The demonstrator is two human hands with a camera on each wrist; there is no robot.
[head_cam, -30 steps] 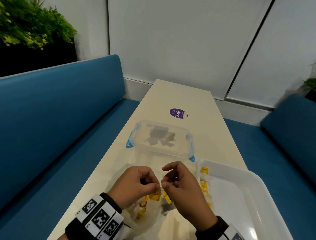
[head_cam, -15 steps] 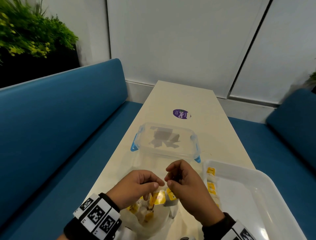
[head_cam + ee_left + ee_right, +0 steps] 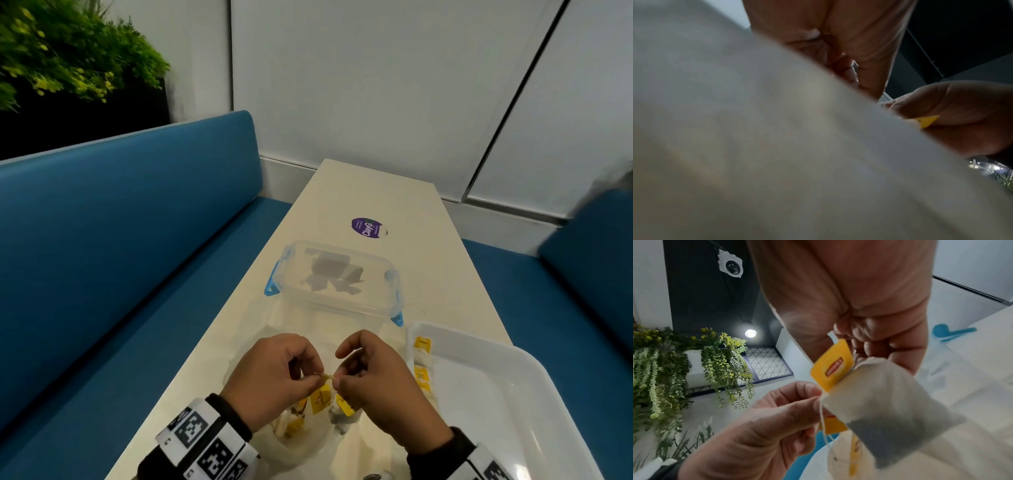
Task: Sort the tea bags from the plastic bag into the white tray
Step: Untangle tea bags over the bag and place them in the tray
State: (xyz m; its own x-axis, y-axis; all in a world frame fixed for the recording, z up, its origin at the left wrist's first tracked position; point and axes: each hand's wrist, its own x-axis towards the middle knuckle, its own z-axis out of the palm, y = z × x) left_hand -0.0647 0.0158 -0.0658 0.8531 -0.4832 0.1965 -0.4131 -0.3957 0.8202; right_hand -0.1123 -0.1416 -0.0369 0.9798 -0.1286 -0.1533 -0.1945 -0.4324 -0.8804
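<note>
Both hands hover close together above the crumpled clear plastic bag point(image 3: 301, 442) near the table's front edge. My right hand point(image 3: 342, 378) pinches a tea bag point(image 3: 890, 402) by its top, and its yellow tag point(image 3: 833, 365) sticks out beside the fingers. My left hand point(image 3: 308, 375) pinches the string at that bag's corner, seen in the right wrist view point(image 3: 813, 395). More yellow-tagged tea bags point(image 3: 320, 399) hang below the hands, over the bag. The white tray point(image 3: 513, 428) stands at the right, with several tea bags point(image 3: 422, 359) along its left wall. The blurred plastic bag point(image 3: 756, 146) fills the left wrist view.
A clear lidded container point(image 3: 337, 277) with blue clips stands just beyond the hands, with grey pieces inside. A purple sticker point(image 3: 368, 228) lies farther up the narrow table. Blue bench seats point(image 3: 120, 257) run along both sides.
The hands have stayed together over the bag, still pinching. They now sit slightly apart with a short string stretched between them, and the tags hang lower.
</note>
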